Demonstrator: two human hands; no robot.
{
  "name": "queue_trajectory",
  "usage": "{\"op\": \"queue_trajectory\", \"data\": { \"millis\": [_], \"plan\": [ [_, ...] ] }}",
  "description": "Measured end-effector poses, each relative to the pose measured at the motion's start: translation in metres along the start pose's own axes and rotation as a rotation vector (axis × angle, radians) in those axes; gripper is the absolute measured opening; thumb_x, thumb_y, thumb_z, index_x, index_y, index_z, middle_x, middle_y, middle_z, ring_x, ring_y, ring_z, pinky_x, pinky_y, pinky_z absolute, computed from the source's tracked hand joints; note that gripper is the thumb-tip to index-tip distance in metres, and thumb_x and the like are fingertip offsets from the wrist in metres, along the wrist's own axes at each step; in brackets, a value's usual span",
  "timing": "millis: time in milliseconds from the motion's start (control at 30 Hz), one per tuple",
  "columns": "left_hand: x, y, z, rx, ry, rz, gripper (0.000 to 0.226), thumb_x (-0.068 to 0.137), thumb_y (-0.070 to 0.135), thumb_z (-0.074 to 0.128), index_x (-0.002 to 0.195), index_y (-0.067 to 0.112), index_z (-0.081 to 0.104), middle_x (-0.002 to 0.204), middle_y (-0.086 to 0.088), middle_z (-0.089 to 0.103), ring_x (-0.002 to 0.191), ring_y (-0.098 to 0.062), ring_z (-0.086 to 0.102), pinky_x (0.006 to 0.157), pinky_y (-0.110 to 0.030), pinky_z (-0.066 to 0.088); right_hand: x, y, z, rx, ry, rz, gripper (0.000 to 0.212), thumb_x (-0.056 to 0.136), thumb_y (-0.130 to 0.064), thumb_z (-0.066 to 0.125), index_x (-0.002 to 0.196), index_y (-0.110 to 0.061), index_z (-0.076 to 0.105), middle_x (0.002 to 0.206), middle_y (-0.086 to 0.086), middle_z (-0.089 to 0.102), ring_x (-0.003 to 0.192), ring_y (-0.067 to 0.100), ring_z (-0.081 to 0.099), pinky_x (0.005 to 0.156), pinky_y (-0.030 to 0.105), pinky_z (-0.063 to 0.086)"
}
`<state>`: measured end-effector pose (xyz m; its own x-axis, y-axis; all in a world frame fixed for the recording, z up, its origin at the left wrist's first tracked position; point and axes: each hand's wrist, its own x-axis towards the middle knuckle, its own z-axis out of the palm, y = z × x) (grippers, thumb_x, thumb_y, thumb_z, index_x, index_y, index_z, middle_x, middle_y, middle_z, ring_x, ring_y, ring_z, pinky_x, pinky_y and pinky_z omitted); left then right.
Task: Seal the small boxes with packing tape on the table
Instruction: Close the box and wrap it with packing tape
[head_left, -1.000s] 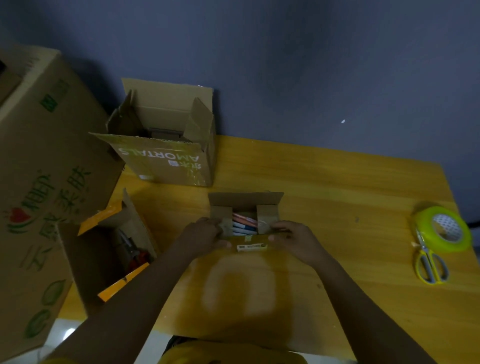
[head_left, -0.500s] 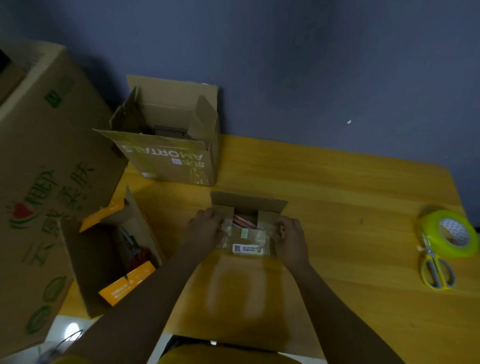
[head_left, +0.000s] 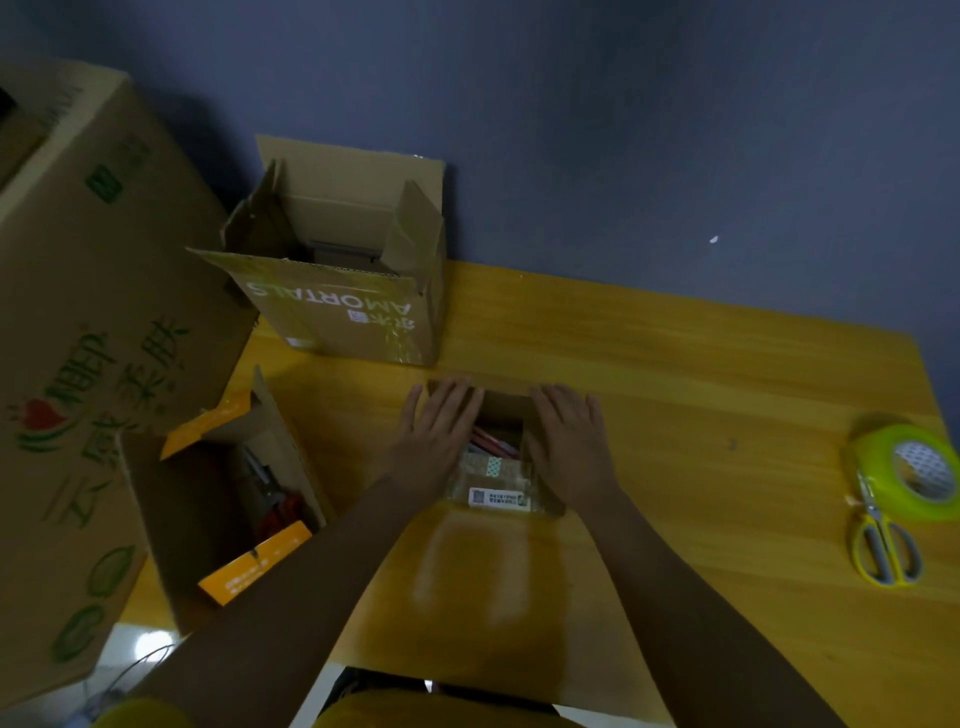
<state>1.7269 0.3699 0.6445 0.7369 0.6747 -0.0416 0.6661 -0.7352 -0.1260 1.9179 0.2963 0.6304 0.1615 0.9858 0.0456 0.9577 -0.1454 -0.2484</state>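
Cardboard small box (head_left: 498, 470): both hands, pinching before, now press flaps with fingers spread flat.

There are four cardboard boxes: one small box (head_left: 493, 467) under the hands, one open box printed AMORTALS (head_left: 358, 312), one open box with orange flaps (head_left: 228, 499) (tools lie inside, too dim to count), and one large printed carton (head_left: 78, 364). Two hands show, a left hand (head_left: 436, 431) and a right hand (head_left: 569, 441). One tape roll (head_left: 904, 467), one pair of scissors (head_left: 883, 545), and one table (head_left: 675, 415).
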Motion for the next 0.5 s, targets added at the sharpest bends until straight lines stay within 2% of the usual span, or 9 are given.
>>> {"op": "queue_trajectory", "data": {
  "millis": [100, 200, 300, 367, 433, 500],
  "plan": [
    [0.001, 0.002, 0.000, -0.038, 0.009, 0.041, 0.086, 0.059, 0.026, 0.084, 0.135, 0.010, 0.046, 0.122, -0.014, 0.062, 0.113, -0.032, 0.060, 0.103, -0.056, 0.038, -0.006, 0.003, -0.001, 0.008, 0.110, -0.076, 0.028, 0.088, -0.017, 0.055, 0.111, -0.009, 0.069, 0.105, 0.011, 0.067, 0.098, 0.033, 0.063, 0.095, 0.049, 0.048],
    [-0.004, 0.006, 0.001, -0.083, -0.023, 0.057, 0.074, 0.053, 0.020, 0.084, 0.123, 0.015, 0.063, 0.104, -0.013, 0.064, 0.096, -0.033, 0.064, 0.094, -0.053, 0.047, -0.026, 0.006, 0.007, 0.017, 0.118, -0.131, 0.024, 0.082, -0.013, 0.062, 0.103, -0.009, 0.073, 0.096, 0.011, 0.069, 0.086, 0.031, 0.066, 0.079, 0.040, 0.054],
    [-0.012, 0.009, 0.008, -0.134, -0.103, 0.072, 0.078, 0.048, 0.018, 0.088, 0.122, 0.015, 0.065, 0.111, -0.015, 0.064, 0.102, -0.034, 0.063, 0.088, -0.047, 0.051, -0.041, 0.007, 0.019, 0.060, 0.026, -0.100, 0.031, 0.082, -0.012, 0.065, 0.112, -0.009, 0.071, 0.105, 0.012, 0.066, 0.093, 0.032, 0.064, 0.072, 0.041, 0.057],
    [-0.014, 0.010, 0.012, -0.143, -0.115, 0.092, 0.076, 0.043, 0.021, 0.091, 0.115, 0.015, 0.069, 0.114, -0.013, 0.066, 0.103, -0.032, 0.066, 0.079, -0.041, 0.056, -0.047, 0.004, 0.024, 0.077, 0.016, -0.072, 0.033, 0.089, -0.022, 0.052, 0.114, -0.009, 0.070, 0.109, 0.012, 0.064, 0.096, 0.031, 0.063, 0.073, 0.041, 0.057],
    [-0.014, 0.011, 0.016, -0.147, -0.141, 0.100, 0.079, 0.041, 0.028, 0.091, 0.116, 0.016, 0.069, 0.119, -0.010, 0.067, 0.106, -0.029, 0.066, 0.075, -0.036, 0.057, -0.055, -0.001, 0.029, 0.116, 0.008, -0.029, 0.040, 0.095, -0.030, 0.043, 0.117, -0.008, 0.068, 0.116, 0.012, 0.062, 0.105, 0.030, 0.060, 0.082, 0.040, 0.055],
    [-0.015, 0.013, 0.021, -0.162, -0.169, 0.108, 0.082, 0.052, 0.032, 0.082, 0.128, 0.014, 0.056, 0.128, -0.012, 0.062, 0.119, -0.029, 0.058, 0.085, -0.039, 0.054, -0.064, -0.005, 0.037, 0.098, -0.019, -0.016, 0.045, 0.100, -0.032, 0.035, 0.127, -0.007, 0.061, 0.130, 0.014, 0.056, 0.121, 0.030, 0.050, 0.095, 0.043, 0.048]
  ]
}}
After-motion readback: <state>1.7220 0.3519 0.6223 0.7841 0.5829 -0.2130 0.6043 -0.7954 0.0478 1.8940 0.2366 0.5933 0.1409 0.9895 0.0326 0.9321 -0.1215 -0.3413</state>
